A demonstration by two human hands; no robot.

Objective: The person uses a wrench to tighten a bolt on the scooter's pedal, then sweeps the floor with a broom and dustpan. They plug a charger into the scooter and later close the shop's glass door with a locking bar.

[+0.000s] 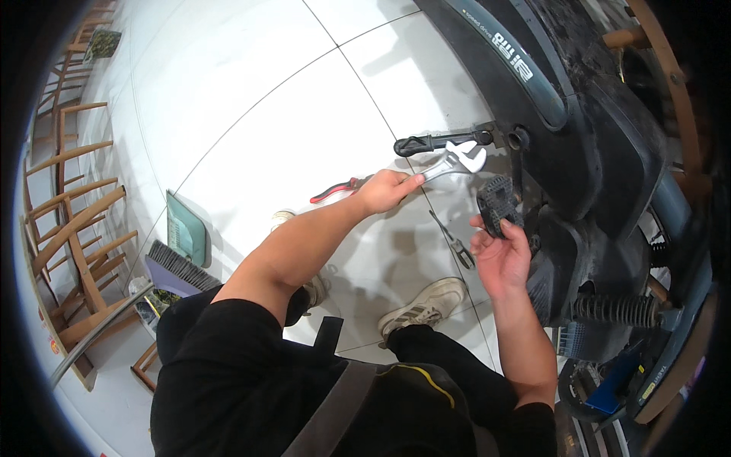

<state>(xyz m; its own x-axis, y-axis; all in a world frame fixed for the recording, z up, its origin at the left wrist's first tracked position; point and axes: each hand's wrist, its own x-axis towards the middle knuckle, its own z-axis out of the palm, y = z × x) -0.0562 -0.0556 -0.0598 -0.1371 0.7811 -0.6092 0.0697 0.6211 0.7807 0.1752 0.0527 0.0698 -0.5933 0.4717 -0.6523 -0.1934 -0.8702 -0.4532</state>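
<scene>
My left hand (390, 190) is closed round the handle of a silver adjustable wrench (457, 161), its jaw pointing right toward the scooter. My right hand (504, 255) grips a black ribbed pedal (496, 199) between thumb and fingers, just below the wrench's jaw and apart from it. Beyond the wrench, a black bar-shaped part (438, 143) reaches left from beside the scooter (601, 152); its exact kind is unclear. Red-handled pliers (333, 190) lie on the floor, partly hidden by my left hand. A slim dark tool (454, 242) lies between my two arms.
Wooden chairs (76, 221) line the left side. A teal dustpan (185, 230) and a purple broom head (177, 270) are by my left arm. My shoe (426, 305) stands on the white tiled floor (266, 99). A coil spring (617, 308) shows on the scooter.
</scene>
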